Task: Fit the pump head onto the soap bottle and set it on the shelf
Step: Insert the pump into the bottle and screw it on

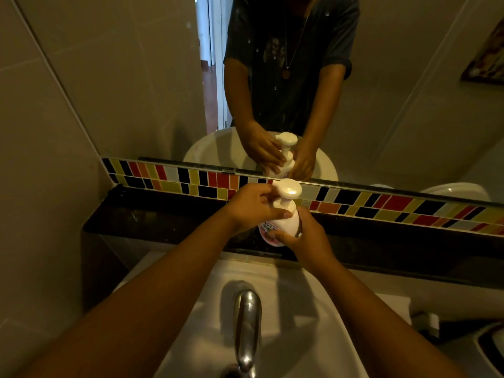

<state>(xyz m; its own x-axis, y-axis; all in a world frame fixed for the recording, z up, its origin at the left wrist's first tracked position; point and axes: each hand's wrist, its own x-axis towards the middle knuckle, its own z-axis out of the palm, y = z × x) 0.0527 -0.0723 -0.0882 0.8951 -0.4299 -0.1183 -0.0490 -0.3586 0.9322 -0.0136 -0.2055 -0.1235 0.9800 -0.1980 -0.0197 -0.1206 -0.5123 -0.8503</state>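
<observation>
Beyond the tap and basin, the soap bottle stands at the dark shelf, right hand clamped around it, left hand pinching the pump head; best keep it upright, twisting the collar evenly until snug.

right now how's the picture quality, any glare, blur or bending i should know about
Head view: dim, warm light overall; a bright glare spot sits on the pump head, and a softer sheen runs down the faucet. Head view: the wide lens bows the tile strip and wall edges. Head view: the soap bottle label is too soft to read, and water spots speckle the mirror.
</observation>
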